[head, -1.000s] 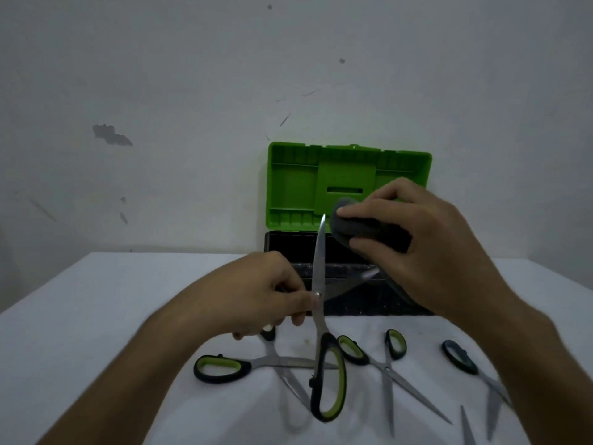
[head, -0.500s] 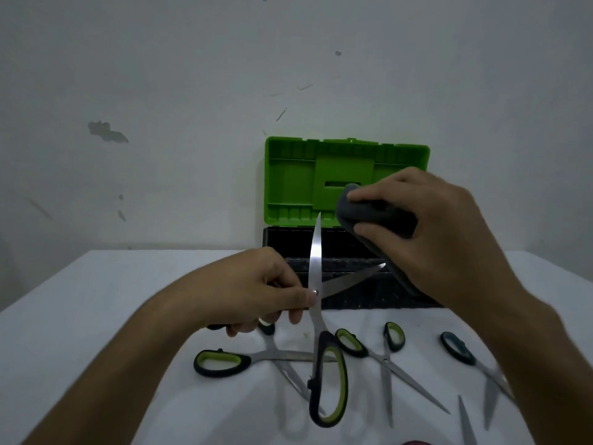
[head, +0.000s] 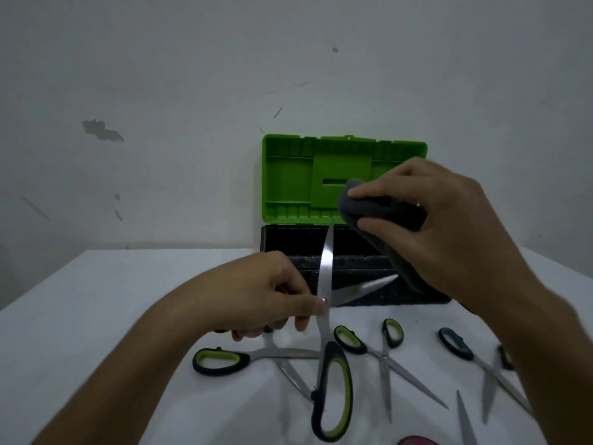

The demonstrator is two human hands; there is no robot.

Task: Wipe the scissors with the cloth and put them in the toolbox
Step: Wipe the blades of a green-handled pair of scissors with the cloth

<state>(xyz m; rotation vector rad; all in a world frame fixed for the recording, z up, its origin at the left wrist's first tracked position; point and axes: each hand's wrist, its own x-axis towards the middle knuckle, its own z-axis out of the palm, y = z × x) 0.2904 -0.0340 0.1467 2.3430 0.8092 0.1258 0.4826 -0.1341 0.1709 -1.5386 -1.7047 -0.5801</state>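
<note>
A person stands at a white table (head: 96,300), holding a pair of open scissors (head: 324,284) upright in front of an open toolbox (head: 288,187) with a green lid and black base. The left hand (head: 266,297) pinches the scissors at the pivot, one blade pointing up, the other angled right, a green-and-black handle hanging below. The right hand (head: 426,226) has its fingers curled around a dark grey cloth (head: 369,207). Over the last second this hand has lifted up and to the right, so the cloth now sits just clear of the upright blade's tip, no longer touching it. That looks like the end of one wiping stroke; these scissors are not yet in the toolbox. Several more scissors (head: 382,361) lie scattered on the table, near the person.
</note>
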